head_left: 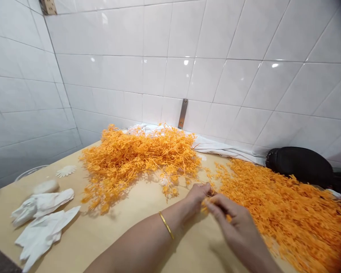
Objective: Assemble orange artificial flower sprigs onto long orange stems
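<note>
The small orange sprig [205, 207] sits between the hands, just above the pale surface [122, 242] and between two heaps of orange sprigs. The right hand [234, 231] is blurred, its fingers [218, 204] drawn narrow around the sprig. The left hand [197, 196] curls close beside it, but the blur hides whether it grips anything. The left forearm [142, 239] reaches in low from the lower left, wearing a gold bangle [166, 225], while the right arm comes in from the lower right.

The thin stems look easily snagged: a sharp pull could snap the sprig or drag strands from the left heap [136, 163], which has loose stems reaching toward the hands. The right heap [284, 216] lies just beside the right hand, so a wide wrist movement could disturb it. The bangle could also catch stray stems.

Farther left lie white gloves [42, 223] and a white paper flower [66, 171]. A white cloth [216, 146] runs along the tiled wall [216, 49].
</note>
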`<state>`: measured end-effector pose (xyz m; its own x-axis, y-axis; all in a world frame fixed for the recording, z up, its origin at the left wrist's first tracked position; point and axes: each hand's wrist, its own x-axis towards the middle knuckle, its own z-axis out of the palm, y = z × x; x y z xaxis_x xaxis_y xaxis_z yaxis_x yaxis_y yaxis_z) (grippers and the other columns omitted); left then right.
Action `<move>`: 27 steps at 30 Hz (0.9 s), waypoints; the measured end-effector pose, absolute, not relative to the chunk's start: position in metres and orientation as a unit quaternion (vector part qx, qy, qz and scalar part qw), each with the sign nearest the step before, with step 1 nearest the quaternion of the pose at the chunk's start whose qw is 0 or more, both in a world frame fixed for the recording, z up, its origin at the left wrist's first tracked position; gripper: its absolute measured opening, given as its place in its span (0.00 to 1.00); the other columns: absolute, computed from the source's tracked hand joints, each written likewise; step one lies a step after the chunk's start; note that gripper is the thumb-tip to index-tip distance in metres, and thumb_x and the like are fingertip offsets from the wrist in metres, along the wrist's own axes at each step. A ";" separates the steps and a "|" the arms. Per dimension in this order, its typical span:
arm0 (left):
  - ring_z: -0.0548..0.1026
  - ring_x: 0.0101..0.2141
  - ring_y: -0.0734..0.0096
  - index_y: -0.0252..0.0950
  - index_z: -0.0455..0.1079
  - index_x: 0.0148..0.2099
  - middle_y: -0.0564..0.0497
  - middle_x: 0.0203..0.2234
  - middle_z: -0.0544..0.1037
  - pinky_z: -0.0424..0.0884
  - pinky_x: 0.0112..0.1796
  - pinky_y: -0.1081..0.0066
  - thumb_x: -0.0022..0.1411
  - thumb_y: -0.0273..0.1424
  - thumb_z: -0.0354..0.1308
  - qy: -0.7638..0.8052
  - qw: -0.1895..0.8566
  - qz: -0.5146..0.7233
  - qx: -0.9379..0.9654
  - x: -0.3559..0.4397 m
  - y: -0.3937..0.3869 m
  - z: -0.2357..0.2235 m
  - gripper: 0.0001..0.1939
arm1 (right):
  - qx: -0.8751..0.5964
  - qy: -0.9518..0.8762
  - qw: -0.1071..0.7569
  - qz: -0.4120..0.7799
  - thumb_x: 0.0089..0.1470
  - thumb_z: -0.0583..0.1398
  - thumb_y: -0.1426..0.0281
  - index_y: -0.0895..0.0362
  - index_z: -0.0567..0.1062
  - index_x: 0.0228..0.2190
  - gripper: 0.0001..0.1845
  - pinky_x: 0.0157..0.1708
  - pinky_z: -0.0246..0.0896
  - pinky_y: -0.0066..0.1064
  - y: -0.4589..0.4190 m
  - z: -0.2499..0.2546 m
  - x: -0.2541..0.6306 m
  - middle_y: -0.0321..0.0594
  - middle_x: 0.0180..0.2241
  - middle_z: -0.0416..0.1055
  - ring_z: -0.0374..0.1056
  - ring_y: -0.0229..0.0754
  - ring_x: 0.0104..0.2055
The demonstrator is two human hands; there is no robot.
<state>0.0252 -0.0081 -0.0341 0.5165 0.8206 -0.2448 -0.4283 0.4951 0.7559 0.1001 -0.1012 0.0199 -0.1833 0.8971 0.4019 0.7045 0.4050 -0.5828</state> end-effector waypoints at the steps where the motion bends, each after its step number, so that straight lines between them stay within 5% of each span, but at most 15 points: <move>1: 0.67 0.16 0.74 0.30 0.62 0.23 0.49 0.16 0.68 0.64 0.24 0.70 0.58 0.35 0.44 0.308 0.797 0.389 0.345 0.027 -0.010 -0.034 0.17 | -0.574 -0.723 0.374 0.082 0.50 0.49 0.61 0.55 0.67 0.24 0.13 0.23 0.55 0.29 -0.098 0.022 0.113 0.38 0.22 0.66 0.62 0.40 0.24; 5: 0.67 0.13 0.73 0.32 0.59 0.24 0.50 0.15 0.68 0.61 0.18 0.72 0.58 0.37 0.42 0.343 0.753 0.383 0.411 0.034 -0.016 -0.040 0.17 | -0.700 -0.644 0.270 -0.152 0.45 0.49 0.64 0.58 0.69 0.35 0.17 0.24 0.56 0.37 -0.081 0.005 0.184 0.52 0.35 0.68 0.65 0.51 0.30; 8: 0.64 0.10 0.76 0.34 0.57 0.23 0.53 0.13 0.67 0.56 0.15 0.75 0.58 0.39 0.43 0.383 0.709 0.371 0.463 0.034 -0.017 -0.034 0.16 | -0.686 -0.667 0.211 -0.200 0.46 0.47 0.67 0.57 0.70 0.33 0.16 0.23 0.56 0.38 -0.083 -0.017 0.215 0.52 0.37 0.66 0.65 0.52 0.32; 13: 0.64 0.11 0.75 0.33 0.61 0.19 0.50 0.09 0.67 0.57 0.17 0.75 0.58 0.35 0.45 0.392 0.648 0.210 0.618 0.009 -0.014 0.030 0.18 | -0.632 -0.710 0.257 -0.171 0.49 0.47 0.67 0.54 0.70 0.30 0.13 0.33 0.58 0.39 -0.098 -0.026 0.191 0.47 0.36 0.68 0.64 0.48 0.36; 17: 0.65 0.11 0.72 0.31 0.64 0.17 0.45 0.09 0.68 0.56 0.15 0.74 0.54 0.34 0.52 0.404 0.555 0.179 0.704 -0.033 -0.005 0.112 0.17 | -0.601 -0.724 0.327 -0.092 0.51 0.48 0.65 0.55 0.68 0.34 0.13 0.38 0.57 0.40 -0.091 -0.010 0.148 0.47 0.38 0.66 0.62 0.48 0.40; 22: 0.70 0.18 0.71 0.28 0.68 0.24 0.49 0.11 0.67 0.63 0.20 0.74 0.49 0.25 0.57 0.421 0.565 0.277 0.654 -0.085 -0.015 0.195 0.04 | -0.571 -0.684 0.440 0.114 0.50 0.51 0.60 0.57 0.67 0.39 0.18 0.36 0.58 0.39 -0.076 0.018 0.104 0.46 0.39 0.66 0.63 0.46 0.38; 27: 0.68 0.16 0.75 0.32 0.66 0.19 0.50 0.12 0.67 0.61 0.18 0.77 0.51 0.31 0.56 0.426 0.424 0.310 0.737 -0.115 -0.060 0.194 0.12 | -0.441 -0.601 0.490 0.452 0.49 0.51 0.54 0.58 0.69 0.39 0.23 0.34 0.59 0.33 -0.085 0.035 0.075 0.47 0.38 0.68 0.64 0.42 0.37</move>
